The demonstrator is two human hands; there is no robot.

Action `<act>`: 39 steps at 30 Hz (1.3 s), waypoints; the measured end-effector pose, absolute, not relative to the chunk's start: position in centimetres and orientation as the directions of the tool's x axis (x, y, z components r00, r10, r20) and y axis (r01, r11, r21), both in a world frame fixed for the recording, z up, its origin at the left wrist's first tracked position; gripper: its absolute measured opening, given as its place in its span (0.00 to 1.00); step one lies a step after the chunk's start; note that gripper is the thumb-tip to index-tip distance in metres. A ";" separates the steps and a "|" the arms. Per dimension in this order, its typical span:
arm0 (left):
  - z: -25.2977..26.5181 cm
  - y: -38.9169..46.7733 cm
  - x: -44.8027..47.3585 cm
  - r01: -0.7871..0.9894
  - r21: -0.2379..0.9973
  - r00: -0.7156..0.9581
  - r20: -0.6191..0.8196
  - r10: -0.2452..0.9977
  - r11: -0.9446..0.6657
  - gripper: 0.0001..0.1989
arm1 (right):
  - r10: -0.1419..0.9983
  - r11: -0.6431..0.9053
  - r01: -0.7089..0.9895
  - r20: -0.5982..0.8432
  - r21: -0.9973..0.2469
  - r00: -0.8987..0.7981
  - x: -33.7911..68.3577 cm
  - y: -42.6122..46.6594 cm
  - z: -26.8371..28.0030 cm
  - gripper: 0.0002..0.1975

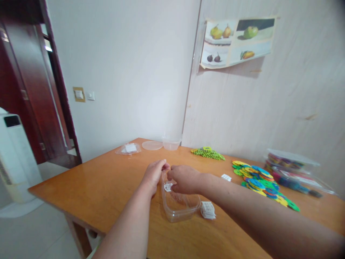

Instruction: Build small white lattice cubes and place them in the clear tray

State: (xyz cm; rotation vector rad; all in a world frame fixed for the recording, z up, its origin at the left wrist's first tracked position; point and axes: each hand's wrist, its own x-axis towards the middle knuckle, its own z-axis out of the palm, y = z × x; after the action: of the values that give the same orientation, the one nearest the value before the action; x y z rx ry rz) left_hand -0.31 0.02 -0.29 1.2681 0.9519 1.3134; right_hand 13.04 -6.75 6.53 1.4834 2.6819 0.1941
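Wood table (107, 180); clear container (178, 214), long axis fore-aft; L hand (155, 174) at far-L corner; R hand (186, 180) over far end; both curled, hold unclear.

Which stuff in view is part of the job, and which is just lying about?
In use, judging by the hands:
clear container, left hand at its edge, right hand over it
white slip, inside or beneath unclear
probably the white stack beside it

Apparently lying about:
colored discs
green pile
round tub
round lid
packages at right
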 end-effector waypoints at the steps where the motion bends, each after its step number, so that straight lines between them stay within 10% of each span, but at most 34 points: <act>1: -0.3 0.0 -0.3 -0.144 0.978 0.092 0.168 0.982 -0.153 0.16 | 0.848 0.524 0.837 -0.012 0.155 -0.529 12.8 -6.6 6.4 0.13; 26: -0.4 -0.1 -0.3 -0.162 0.979 0.102 0.139 0.985 -0.121 0.11 | 0.863 0.501 0.846 -0.037 0.183 -0.503 11.6 -6.1 5.3 0.13; 39: 0.5 -0.7 -0.2 -0.085 0.985 0.041 0.155 0.987 -0.151 0.08 | 0.919 0.343 0.921 0.271 -0.184 -0.288 18.4 -9.2 9.4 0.07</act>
State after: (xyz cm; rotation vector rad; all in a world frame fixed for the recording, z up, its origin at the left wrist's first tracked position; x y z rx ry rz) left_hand -0.15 -0.70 0.55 1.2812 1.0364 1.3227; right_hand 18.41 -9.21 9.43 2.0201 2.8277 0.0147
